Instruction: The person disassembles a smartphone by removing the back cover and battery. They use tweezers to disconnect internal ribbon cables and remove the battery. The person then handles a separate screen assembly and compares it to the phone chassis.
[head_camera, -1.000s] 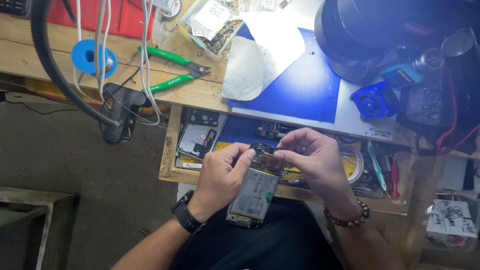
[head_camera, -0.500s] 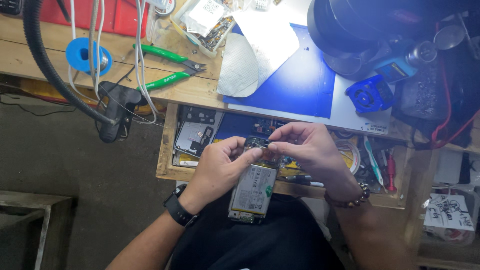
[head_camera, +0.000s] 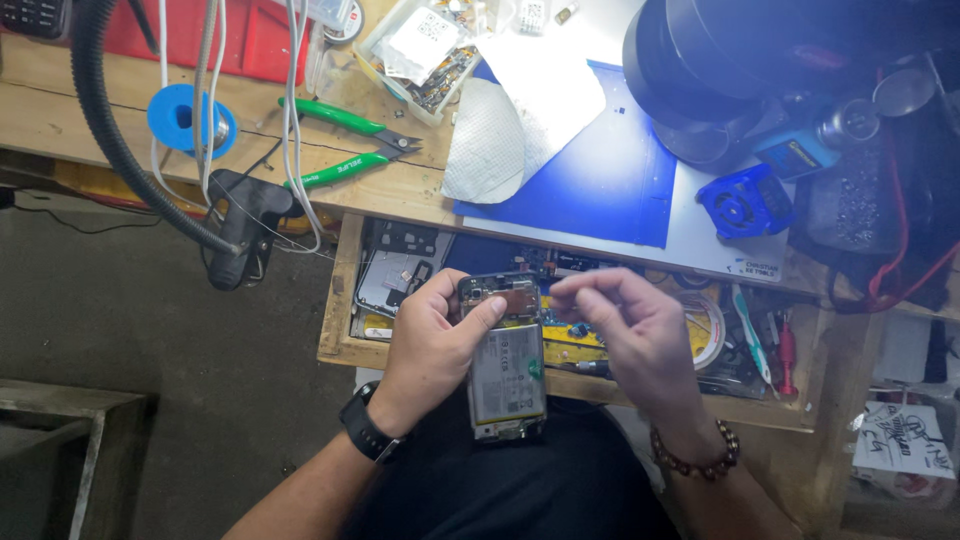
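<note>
Head view: left hand (head_camera: 430, 335) grips opened phone (head_camera: 507, 360); right hand (head_camera: 630, 330) beside, perhaps pinching something.

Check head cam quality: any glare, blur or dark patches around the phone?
Head view: the phone is sharp and evenly lit, as is the left hand; the right hand has slightly soft fingertips; white paper near the top is blown out; the black round device at top right has a bluish haze; the floor at left is dim.
</note>
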